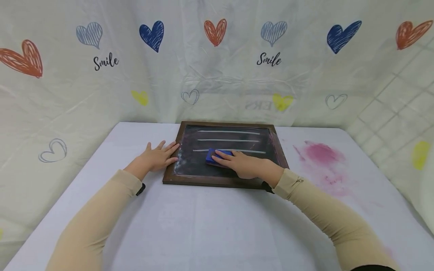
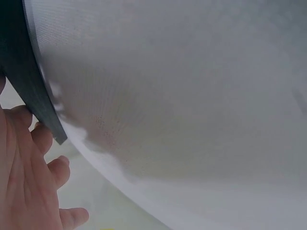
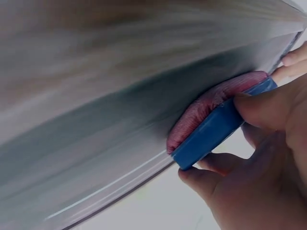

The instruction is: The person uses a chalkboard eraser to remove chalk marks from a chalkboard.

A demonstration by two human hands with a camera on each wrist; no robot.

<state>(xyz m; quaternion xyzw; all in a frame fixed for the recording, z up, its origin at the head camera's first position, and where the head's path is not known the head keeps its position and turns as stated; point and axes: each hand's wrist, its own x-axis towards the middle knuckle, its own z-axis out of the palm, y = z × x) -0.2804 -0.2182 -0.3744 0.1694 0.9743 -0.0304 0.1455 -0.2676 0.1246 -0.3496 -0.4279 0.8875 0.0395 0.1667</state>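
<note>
A chalkboard (image 1: 194, 167) with a brown wooden frame (image 1: 217, 182) lies on the table, bearing three pale horizontal chalk lines (image 1: 228, 140). With fingers spread, my left hand (image 1: 157, 157) rests on the frame's left side; the left wrist view shows its fingers along the frame edge (image 2: 36, 93). My right hand (image 1: 245, 165) grips a blue chalkboard eraser (image 1: 210, 157) over the board, just below the lowest line's left part. In the right wrist view, thumb and fingers hold the eraser's blue back (image 3: 206, 139), and its pinkish, chalk-stained pad (image 3: 192, 122) faces the board.
A white cloth covers the table (image 1: 190, 226). Pink powder stains (image 1: 323, 154) mark it right of the chalkboard. Behind and beside the table hangs a pale curtain (image 1: 190, 71) printed with hearts and the word Smile. Whitish smudges show along the board's left edge.
</note>
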